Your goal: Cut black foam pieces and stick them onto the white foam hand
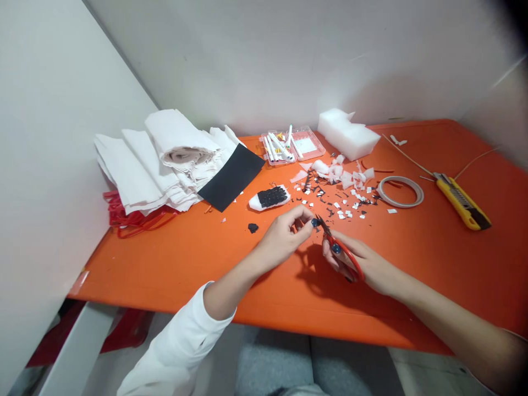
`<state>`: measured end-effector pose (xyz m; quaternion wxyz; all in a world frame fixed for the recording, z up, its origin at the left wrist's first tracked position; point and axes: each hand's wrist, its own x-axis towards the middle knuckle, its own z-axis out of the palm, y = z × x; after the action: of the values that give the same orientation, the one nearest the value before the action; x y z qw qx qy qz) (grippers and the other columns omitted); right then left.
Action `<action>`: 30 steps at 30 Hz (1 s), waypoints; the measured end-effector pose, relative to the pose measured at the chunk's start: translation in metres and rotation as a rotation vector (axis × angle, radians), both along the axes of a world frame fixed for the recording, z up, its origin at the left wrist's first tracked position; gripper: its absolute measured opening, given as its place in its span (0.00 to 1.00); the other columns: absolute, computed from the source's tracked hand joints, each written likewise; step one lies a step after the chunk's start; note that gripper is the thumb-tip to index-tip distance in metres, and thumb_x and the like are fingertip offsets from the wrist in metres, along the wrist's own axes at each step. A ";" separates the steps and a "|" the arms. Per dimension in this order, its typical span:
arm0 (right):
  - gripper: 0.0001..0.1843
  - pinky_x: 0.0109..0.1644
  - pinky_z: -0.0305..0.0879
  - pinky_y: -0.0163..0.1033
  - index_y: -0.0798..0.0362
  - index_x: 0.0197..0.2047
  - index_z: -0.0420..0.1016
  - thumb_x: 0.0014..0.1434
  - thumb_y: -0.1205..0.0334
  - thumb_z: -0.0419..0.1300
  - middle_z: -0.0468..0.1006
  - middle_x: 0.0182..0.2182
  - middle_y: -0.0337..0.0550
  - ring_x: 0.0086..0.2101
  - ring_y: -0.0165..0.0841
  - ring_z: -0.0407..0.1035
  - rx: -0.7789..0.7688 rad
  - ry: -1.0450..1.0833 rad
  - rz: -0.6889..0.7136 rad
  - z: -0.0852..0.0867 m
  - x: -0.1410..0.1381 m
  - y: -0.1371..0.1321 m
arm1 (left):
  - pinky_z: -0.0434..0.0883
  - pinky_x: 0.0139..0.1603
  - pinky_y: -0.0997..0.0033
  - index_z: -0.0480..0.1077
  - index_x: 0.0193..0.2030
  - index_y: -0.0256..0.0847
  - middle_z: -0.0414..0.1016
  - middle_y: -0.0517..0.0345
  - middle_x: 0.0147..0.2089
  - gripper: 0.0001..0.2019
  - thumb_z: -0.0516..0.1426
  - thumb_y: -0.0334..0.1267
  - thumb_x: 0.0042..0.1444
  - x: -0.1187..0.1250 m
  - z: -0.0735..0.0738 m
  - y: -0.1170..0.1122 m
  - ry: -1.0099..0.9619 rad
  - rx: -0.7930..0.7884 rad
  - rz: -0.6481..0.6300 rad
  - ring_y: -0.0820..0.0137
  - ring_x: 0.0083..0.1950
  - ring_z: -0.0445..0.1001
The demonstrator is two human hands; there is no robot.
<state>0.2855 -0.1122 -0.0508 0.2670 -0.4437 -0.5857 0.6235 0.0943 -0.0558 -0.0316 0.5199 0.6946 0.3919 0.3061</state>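
Two bare hands meet over the orange surface (185,269), close to its near edge. The right hand (369,263) is curled closed round red-handled scissors (350,254), blades aimed at the left fingertips, which likely lets it snip finely. The left hand (282,236) has thumb and forefinger pinched together, apparently on a dark scrap (319,222) right at the blade tips; it is too small for me to be sure. Such a tight pinch probably keeps a tiny bit steady.

Just beyond the left hand lies a white piece (253,203) partly covered with black scales, perhaps kept there for easy reach. A small black piece (253,227) sits nearer the person, and a black sheet (231,177) leans across the white stack (144,170). Litter of trimmings (342,209) spreads past the scissors, seemingly left where it fell. The tape roll (381,197) and yellow cutter (462,203) rest off to the right, presumably out of the way.
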 end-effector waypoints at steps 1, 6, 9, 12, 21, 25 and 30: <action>0.18 0.26 0.55 0.33 0.51 0.34 0.60 0.66 0.45 0.48 0.63 0.24 0.34 0.23 0.26 0.56 -0.010 0.009 -0.001 0.000 0.000 0.000 | 0.60 0.36 0.75 0.63 0.36 0.39 0.63 0.63 0.32 0.05 0.51 0.37 0.60 0.000 0.001 0.000 0.005 0.001 -0.003 0.75 0.34 0.61; 0.17 0.25 0.55 0.32 0.51 0.33 0.60 0.66 0.47 0.49 0.63 0.24 0.33 0.22 0.25 0.55 -0.016 0.023 -0.020 0.001 -0.001 0.000 | 0.60 0.36 0.75 0.63 0.35 0.40 0.62 0.63 0.32 0.05 0.50 0.38 0.61 -0.001 0.003 0.001 0.015 0.013 -0.017 0.74 0.33 0.61; 0.17 0.22 0.56 0.32 0.51 0.32 0.59 0.66 0.48 0.49 0.61 0.21 0.32 0.20 0.25 0.55 -0.031 0.035 -0.045 -0.001 -0.002 -0.001 | 0.60 0.37 0.74 0.63 0.36 0.40 0.63 0.62 0.33 0.06 0.50 0.38 0.61 -0.001 0.004 0.002 0.013 0.020 -0.017 0.74 0.34 0.62; 0.16 0.19 0.55 0.31 0.50 0.32 0.59 0.65 0.48 0.50 0.59 0.19 0.30 0.17 0.25 0.54 -0.075 0.071 -0.088 -0.004 -0.003 -0.001 | 0.60 0.36 0.74 0.63 0.36 0.40 0.64 0.62 0.33 0.06 0.50 0.39 0.61 -0.001 0.004 0.003 0.018 0.016 -0.013 0.74 0.34 0.62; 0.24 0.18 0.56 0.31 0.52 0.34 0.61 0.62 0.38 0.48 0.65 0.23 0.34 0.18 0.25 0.61 -0.136 0.215 -0.019 -0.004 0.000 0.004 | 0.60 0.35 0.75 0.64 0.35 0.40 0.63 0.63 0.31 0.07 0.51 0.40 0.61 -0.002 0.001 0.003 0.004 -0.023 0.006 0.75 0.31 0.60; 0.23 0.22 0.58 0.31 0.52 0.37 0.62 0.61 0.38 0.50 0.66 0.27 0.36 0.21 0.25 0.63 -0.106 0.216 0.054 -0.004 -0.003 0.000 | 0.61 0.36 0.75 0.64 0.34 0.39 0.63 0.62 0.31 0.07 0.52 0.39 0.59 0.000 -0.002 0.003 -0.029 -0.013 0.036 0.75 0.32 0.62; 0.23 0.25 0.59 0.32 0.52 0.37 0.62 0.64 0.39 0.46 0.66 0.28 0.37 0.22 0.26 0.62 -0.051 0.194 0.081 -0.003 -0.002 -0.002 | 0.62 0.35 0.75 0.64 0.33 0.39 0.65 0.62 0.31 0.06 0.54 0.39 0.57 0.001 -0.002 0.000 -0.014 -0.040 -0.009 0.75 0.31 0.62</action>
<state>0.2833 -0.1138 -0.0540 0.2857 -0.3639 -0.5583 0.6886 0.0957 -0.0558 -0.0338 0.5378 0.6836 0.3912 0.3008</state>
